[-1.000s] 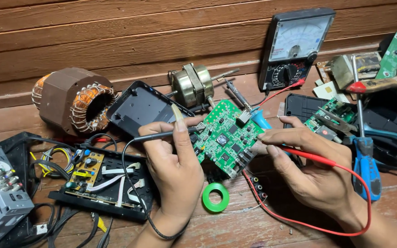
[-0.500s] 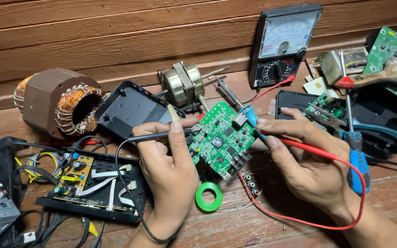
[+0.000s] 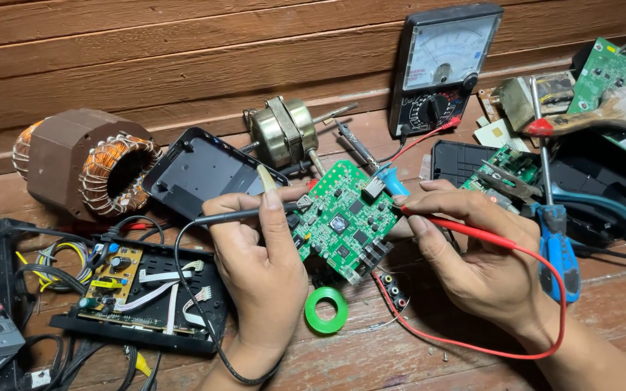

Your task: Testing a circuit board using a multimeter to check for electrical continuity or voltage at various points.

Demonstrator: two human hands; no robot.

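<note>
At the centre of the frame I see the green circuit board (image 3: 342, 221), tilted, propped between my two hands above the wooden floor (image 3: 472, 369). My left hand (image 3: 259, 253), lower centre, is closed around the black probe (image 3: 244, 213), fingers curled over it, the tip resting on the board's left edge. My right hand (image 3: 476, 250), right of centre, pinches the red probe (image 3: 451, 224) between thumb and fingers, its tip at the board's right edge; the red lead (image 3: 545, 340) loops down past my wrist. Just below the board lies a green tape ring (image 3: 326, 310). In the upper centre right, the analogue multimeter (image 3: 443, 69) leans against the wooden wall. To the upper left sit a copper-wound stator (image 3: 85, 163) and a small motor (image 3: 280, 130). In the lower left lies an open black box with a yellow board (image 3: 135, 289). A blue-handled screwdriver (image 3: 556, 242) lies just right of my right hand.
</note>
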